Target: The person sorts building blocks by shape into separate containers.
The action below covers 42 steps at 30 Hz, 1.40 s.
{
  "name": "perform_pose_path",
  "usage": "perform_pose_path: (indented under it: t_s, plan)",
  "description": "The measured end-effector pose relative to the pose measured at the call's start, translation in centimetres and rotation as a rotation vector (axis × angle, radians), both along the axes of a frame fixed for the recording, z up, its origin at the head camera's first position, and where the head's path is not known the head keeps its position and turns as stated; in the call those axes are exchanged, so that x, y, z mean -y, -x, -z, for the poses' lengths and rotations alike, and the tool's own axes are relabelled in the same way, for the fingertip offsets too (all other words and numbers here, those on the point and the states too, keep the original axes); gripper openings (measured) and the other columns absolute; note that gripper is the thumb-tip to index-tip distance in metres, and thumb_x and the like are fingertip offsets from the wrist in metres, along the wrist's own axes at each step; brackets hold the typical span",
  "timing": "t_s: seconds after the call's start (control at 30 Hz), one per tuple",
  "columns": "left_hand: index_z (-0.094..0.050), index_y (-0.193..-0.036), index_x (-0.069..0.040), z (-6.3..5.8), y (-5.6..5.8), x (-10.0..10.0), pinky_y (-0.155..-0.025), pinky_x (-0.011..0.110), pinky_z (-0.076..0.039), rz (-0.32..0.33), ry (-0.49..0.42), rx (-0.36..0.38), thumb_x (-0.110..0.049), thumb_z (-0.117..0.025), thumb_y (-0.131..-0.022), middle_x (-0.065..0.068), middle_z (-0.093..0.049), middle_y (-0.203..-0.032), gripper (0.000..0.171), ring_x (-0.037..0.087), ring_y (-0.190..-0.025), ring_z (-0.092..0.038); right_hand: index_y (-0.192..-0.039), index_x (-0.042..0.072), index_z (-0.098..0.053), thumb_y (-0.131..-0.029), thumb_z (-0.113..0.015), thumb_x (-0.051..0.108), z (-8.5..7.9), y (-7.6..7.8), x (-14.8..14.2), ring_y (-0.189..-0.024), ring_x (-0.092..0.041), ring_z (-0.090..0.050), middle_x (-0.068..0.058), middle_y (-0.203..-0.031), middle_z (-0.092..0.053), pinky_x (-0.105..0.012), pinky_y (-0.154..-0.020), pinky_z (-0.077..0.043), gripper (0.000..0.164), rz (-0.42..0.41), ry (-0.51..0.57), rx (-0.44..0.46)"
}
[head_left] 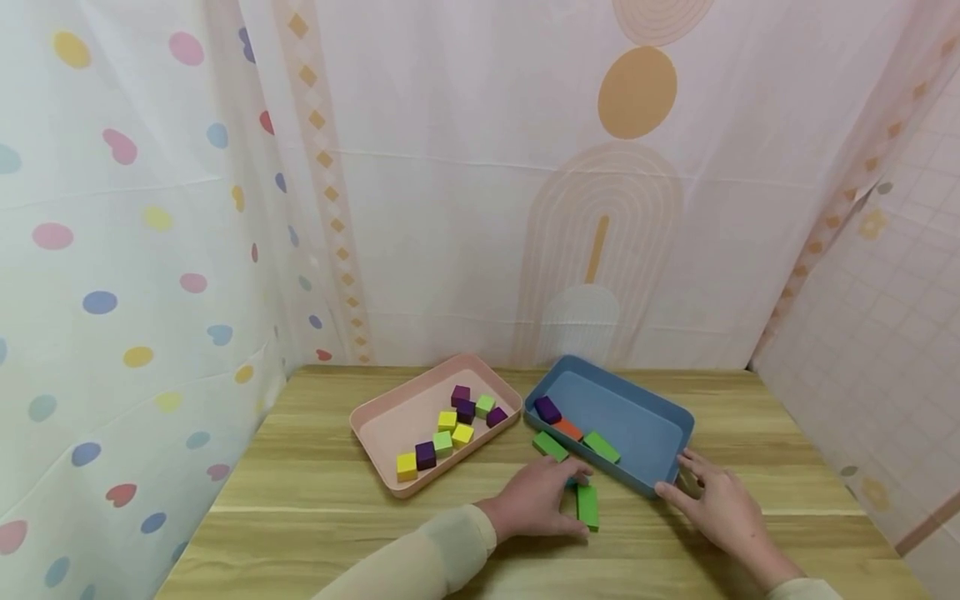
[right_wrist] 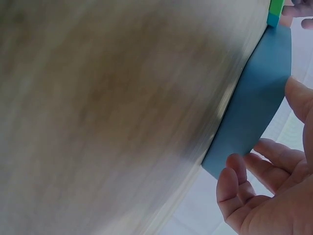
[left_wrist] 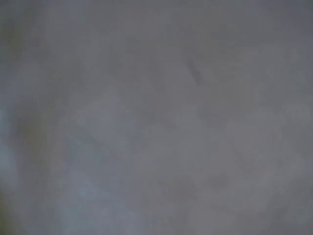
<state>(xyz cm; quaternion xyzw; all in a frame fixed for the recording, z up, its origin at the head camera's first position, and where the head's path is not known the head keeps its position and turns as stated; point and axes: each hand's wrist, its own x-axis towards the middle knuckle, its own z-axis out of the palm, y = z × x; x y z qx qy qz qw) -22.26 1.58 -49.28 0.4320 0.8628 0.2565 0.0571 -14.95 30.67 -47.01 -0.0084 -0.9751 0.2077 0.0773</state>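
In the head view my left hand [head_left: 534, 500] curls about a green block [head_left: 588, 508] on the table, thumb at its near end and fingertips at its far end. A teal block [right_wrist: 273, 19] shows right beside those fingertips. My right hand [head_left: 722, 504] holds the right front corner of the blue tray [head_left: 622, 383], thumb against the front rim and fingers at the short side. Inside this tray lie a dark purple block [head_left: 547, 409], an orange block [head_left: 568, 429] and a green block [head_left: 602, 447]. The left wrist view is a grey blur.
A pink tray [head_left: 390, 410] stands left of the blue one, with several yellow, purple and green cubes inside. Just outside the blue tray's front wall lies another green block [head_left: 551, 446]. Patterned curtains [head_left: 450, 250] hang behind the wooden table [head_left: 300, 500] and along its sides.
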Motion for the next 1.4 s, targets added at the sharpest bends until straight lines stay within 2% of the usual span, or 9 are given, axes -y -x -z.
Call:
perform_pose_path:
  t_s: [0.23,0.63,0.97,1.03,1.17,1.4]
  plan:
    - [-0.051,-0.137,-0.020,-0.1,-0.1,-0.5,-0.090,0.026,-0.047,-0.020,0.032,-0.030,-0.055,-0.082,-0.075,-0.017,-0.061,-0.120,0.078,0.005,-0.105,-0.053,-0.133,-0.005,-0.058,-0.085,-0.068,0.063,0.0,0.0,0.0,-0.100,-0.038,-0.066,-0.024,-0.143,-0.050,-0.050,-0.072,-0.055,0.085,0.000,-0.001,-0.001]
    - [-0.051,-0.138,-0.022,-0.3,-0.5,-1.2,-0.085,0.025,-0.048,-0.053,0.087,-0.019,-0.052,-0.083,-0.076,-0.017,-0.062,-0.115,0.076,0.005,-0.101,-0.053,-0.134,-0.005,-0.058,-0.085,-0.067,0.064,0.0,0.0,0.0,-0.101,-0.039,-0.065,-0.024,-0.143,-0.049,-0.050,-0.070,-0.054,0.085,0.007,-0.005,0.010]
    - [-0.050,-0.138,-0.023,-0.2,-0.7,-1.5,-0.088,0.026,-0.048,-0.018,0.092,-0.021,-0.054,-0.082,-0.076,-0.017,-0.061,-0.112,0.077,0.004,-0.102,-0.054,-0.134,-0.005,-0.058,-0.085,-0.068,0.062,0.1,0.0,0.0,-0.101,-0.039,-0.066,-0.024,-0.143,-0.049,-0.048,-0.069,-0.055,0.084,0.004,-0.002,0.007]
    - [-0.049,-0.139,-0.023,-0.5,-0.8,-1.6,-0.087,0.025,-0.048,-0.015,0.075,-0.020,-0.053,-0.082,-0.076,-0.017,-0.061,-0.112,0.077,0.003,-0.102,-0.054,-0.134,-0.005,-0.058,-0.085,-0.068,0.062,0.1,0.0,0.0,-0.101,-0.039,-0.066,-0.024,-0.143,-0.049,-0.048,-0.069,-0.055,0.083,0.003,-0.004,0.006]
    - [-0.049,-0.139,-0.023,-1.9,-0.8,-2.2,-0.083,0.021,-0.047,-0.028,0.028,-0.029,-0.052,-0.083,-0.076,-0.017,-0.060,-0.113,0.077,0.002,-0.100,-0.051,-0.134,-0.005,-0.058,-0.085,-0.068,0.062,0.2,0.0,-0.1,-0.100,-0.038,-0.066,-0.024,-0.143,-0.049,-0.048,-0.069,-0.055,0.084,0.001,-0.005,0.002]
    - [-0.048,-0.141,-0.021,-4.7,0.0,-3.9,-0.089,0.024,-0.047,-0.085,-0.081,-0.100,-0.047,-0.083,-0.078,-0.014,-0.063,-0.119,0.077,0.006,-0.107,-0.054,-0.133,-0.005,-0.059,-0.084,-0.069,0.062,0.1,0.1,-0.1,-0.099,-0.038,-0.067,-0.025,-0.142,-0.050,-0.047,-0.068,-0.055,0.083,0.002,-0.003,0.005]
